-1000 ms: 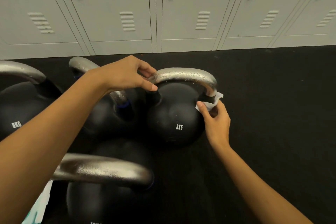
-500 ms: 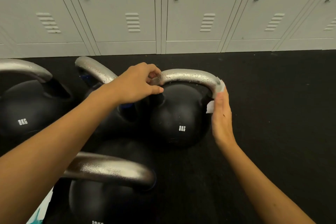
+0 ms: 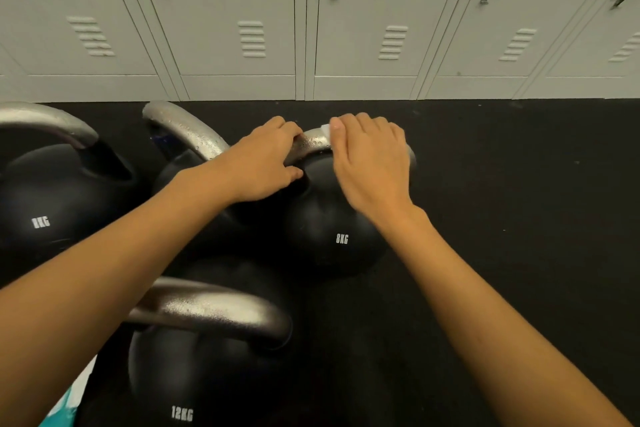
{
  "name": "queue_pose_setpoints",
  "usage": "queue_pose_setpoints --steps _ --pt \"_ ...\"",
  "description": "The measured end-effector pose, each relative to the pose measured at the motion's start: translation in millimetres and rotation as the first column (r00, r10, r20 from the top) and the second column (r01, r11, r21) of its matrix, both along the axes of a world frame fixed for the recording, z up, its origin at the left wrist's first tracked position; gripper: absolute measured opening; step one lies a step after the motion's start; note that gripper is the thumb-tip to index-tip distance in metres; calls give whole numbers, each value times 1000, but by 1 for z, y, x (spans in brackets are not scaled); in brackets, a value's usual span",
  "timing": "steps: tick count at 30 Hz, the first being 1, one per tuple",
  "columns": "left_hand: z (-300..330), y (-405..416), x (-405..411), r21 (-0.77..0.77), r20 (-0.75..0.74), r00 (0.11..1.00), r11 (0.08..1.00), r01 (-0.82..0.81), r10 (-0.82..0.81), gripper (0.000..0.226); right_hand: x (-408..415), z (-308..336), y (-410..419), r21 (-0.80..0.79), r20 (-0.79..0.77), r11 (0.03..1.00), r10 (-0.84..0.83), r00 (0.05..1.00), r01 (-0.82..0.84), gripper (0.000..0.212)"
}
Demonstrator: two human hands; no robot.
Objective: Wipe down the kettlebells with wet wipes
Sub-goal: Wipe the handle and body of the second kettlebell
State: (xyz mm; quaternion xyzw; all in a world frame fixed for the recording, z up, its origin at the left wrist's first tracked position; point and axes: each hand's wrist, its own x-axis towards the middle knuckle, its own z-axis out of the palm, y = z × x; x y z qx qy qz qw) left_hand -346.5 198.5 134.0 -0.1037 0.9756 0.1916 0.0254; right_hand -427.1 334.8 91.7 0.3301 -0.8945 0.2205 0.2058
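A black 8KG kettlebell (image 3: 332,232) with a silver handle stands on the dark floor at the centre. My left hand (image 3: 263,163) grips the left end of its handle. My right hand (image 3: 370,159) lies over the top of the handle, pressing a white wet wipe (image 3: 325,129) whose corner shows at my fingertips. Most of the wipe is hidden under the hand. A 12KG kettlebell (image 3: 194,374) sits nearest me, another 8KG kettlebell (image 3: 52,204) is at the far left, and a third one's handle (image 3: 183,132) rises behind my left arm.
Grey lockers (image 3: 311,21) line the wall beyond the black rubber floor (image 3: 519,218). A white and teal packet (image 3: 62,406) shows at the bottom left edge, beside the 12KG kettlebell.
My right hand has slid the wipe from the handle's right leg up onto its top, toward my left hand. The left hand keeps its hold on the handle.
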Motion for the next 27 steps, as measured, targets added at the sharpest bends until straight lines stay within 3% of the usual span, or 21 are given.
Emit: queue_pose_setpoints --steps 3,5,9,11,13,21,24,27 --pt "0 -2 1 14 -7 1000 1000 6 -6 56 -5 4 10 -10 76 1000 -5 997 6 39" --pt "-1 -3 1 13 -12 1000 1000 13 -13 55 -15 14 23 -71 312 996 -23 950 48 39" --pt "1 -5 -1 0 3 1000 1000 31 -31 53 -34 11 50 -313 733 936 133 667 158 39" --pt "2 -6 -2 -3 15 999 999 36 -36 51 -37 -5 61 -488 826 820 322 464 300 35" --pt "2 -7 -3 -2 25 999 999 40 -40 49 -38 -21 67 -553 828 733 429 362 395 28" --pt "3 -8 -2 22 23 999 999 27 -28 45 -42 -39 68 -572 820 700 478 313 429 31" --pt "3 -8 -2 26 19 1000 999 21 -22 44 -52 -31 68 -504 850 804 399 343 316 41" --pt "3 -8 -2 23 15 1000 1000 20 -21 42 -63 -12 63 -417 872 882 320 371 221 34"
